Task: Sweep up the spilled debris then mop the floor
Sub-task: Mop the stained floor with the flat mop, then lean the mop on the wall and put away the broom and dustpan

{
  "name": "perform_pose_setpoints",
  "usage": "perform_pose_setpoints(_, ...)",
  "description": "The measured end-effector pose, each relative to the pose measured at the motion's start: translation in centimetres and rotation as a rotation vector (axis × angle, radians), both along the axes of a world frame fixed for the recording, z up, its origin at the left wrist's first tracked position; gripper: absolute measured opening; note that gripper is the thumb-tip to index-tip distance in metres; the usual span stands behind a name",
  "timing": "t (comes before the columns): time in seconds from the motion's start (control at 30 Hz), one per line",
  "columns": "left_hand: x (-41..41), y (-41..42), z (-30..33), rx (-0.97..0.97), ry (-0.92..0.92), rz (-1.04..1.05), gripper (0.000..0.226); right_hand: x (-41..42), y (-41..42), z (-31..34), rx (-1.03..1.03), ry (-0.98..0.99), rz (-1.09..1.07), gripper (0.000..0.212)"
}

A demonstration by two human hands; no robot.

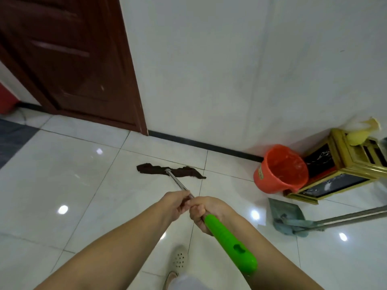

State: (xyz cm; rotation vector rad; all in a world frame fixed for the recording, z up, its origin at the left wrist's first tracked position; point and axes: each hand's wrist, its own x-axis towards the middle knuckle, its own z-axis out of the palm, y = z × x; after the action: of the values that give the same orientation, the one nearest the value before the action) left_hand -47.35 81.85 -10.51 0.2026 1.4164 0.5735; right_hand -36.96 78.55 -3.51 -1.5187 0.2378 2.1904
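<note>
A mop with a dark brown cloth head [169, 171] lies flat on the white tiled floor [62, 174] a short way out from the wall. Its metal pole [178, 182] runs back toward me and ends in a bright green grip [230, 243]. My left hand [176, 204] grips the metal pole. Just behind it, my right hand [206, 212] grips the pole where the green grip begins. A grey-green dustpan [287, 212] with a long handle lies on the floor at the right.
An orange bucket [280, 168] stands by the wall at the right, beside a gold-framed stand [339, 164] holding a yellow item. A dark brown door [73, 59] fills the upper left. My foot in a pale perforated shoe [179, 259] is below the hands.
</note>
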Motion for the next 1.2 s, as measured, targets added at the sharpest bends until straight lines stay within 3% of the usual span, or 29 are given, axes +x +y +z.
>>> perform_pose_setpoints(0.47, -3.5, 13.3, 1.2, 0.014, -0.134, 0.041, 0.020, -2.7, 13.9, 2.9, 0.056, 0.072, -0.006, 0.021)
perform_pose_setpoints(0.63, -5.2, 17.6, 1.5, -0.025, -0.249, 0.077, 0.006, -2.8, 16.1, 4.4, 0.292, -0.255, 0.223, 0.034)
perform_pose_setpoints(0.77, -7.6, 22.3, 2.9, 0.003, -0.302, 0.029, 0.015, -4.2, 19.4, 5.1, 0.548, -0.541, 0.155, 0.020)
perform_pose_setpoints(0.9, -10.6, 27.4, 4.0, 0.019, -0.319, -0.020, 0.008, -8.6, 24.1, 7.3, 0.719, -0.600, 0.101, 0.032)
perform_pose_setpoints(0.97, -12.4, 30.0, 4.3, 0.022, -0.343, -0.028, 0.011, -10.6, 26.5, 7.7, 0.759, -0.647, 0.099, 0.021)
perform_pose_setpoints(1.03, -14.0, 32.3, 4.4, 0.054, -0.362, -0.054, 0.011, -12.3, 28.4, 7.9, 0.829, -0.667, 0.090, 0.027)
perform_pose_setpoints(1.2, -16.6, 36.8, 3.9, 0.186, -0.323, -0.326, 0.031, -15.3, 32.6, 7.8, 0.938, -0.701, 0.085, 0.027)
